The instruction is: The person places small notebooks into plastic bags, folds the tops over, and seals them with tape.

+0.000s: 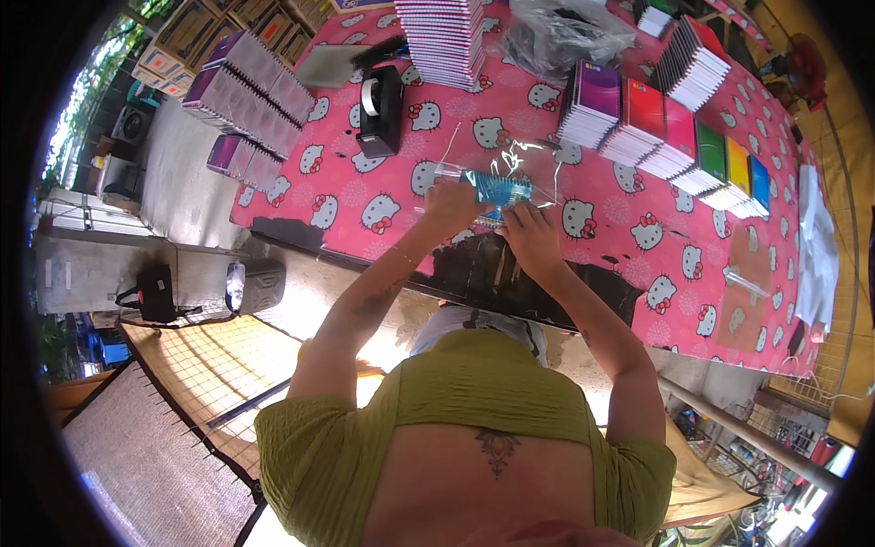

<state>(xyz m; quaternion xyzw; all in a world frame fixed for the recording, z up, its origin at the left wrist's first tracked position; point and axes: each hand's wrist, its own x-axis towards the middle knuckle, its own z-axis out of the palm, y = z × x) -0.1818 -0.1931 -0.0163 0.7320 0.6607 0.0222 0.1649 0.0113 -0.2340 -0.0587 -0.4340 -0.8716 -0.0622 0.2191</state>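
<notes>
Hands meet on a blue notebook [497, 191] in clear wrap. Left hand [448, 202] and right hand [529, 235] each close their grip on it, above the pink worktop [620, 228].

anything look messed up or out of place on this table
Nothing much stands out. Both hands, left hand and right hand, hold a blue notebook in a clear sleeve. The coloured notebook row leans in a neat fan.

Blue patterned notebook [498, 189], flat on table, partly inside clear plastic sleeve [510, 164], gripped between left hand [449, 205] and right hand [530, 233], sleeve extending beyond fingertips.
</notes>
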